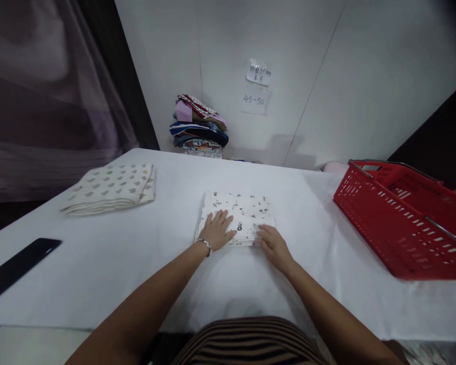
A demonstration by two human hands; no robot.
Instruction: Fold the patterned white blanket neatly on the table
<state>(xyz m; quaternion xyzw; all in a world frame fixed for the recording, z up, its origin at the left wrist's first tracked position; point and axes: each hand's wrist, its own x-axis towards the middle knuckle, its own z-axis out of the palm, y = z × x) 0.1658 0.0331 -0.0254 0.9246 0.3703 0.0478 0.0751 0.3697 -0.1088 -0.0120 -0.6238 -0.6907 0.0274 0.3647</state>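
Observation:
A folded white cloth (247,205) with small dark and grey printed motifs lies flat on the white-covered table in front of me. My left hand (216,231) rests palm down on its near left part, fingers spread, with a bracelet at the wrist. At the near right corner, my right hand (274,247) touches the cloth with slightly bent fingers on its edge. The underside of the right hand's fingers is hidden. Farther left lies another folded cream cloth (114,185) with grey motifs, apart from both hands.
A red perforated basket (403,223) with metal handles stands on the table's right. At the left edge lies a dark flat object (19,268). Folded fabrics (199,126) are stacked beyond the table, against a wall with paper labels (255,101). A curtain (53,91) hangs at left.

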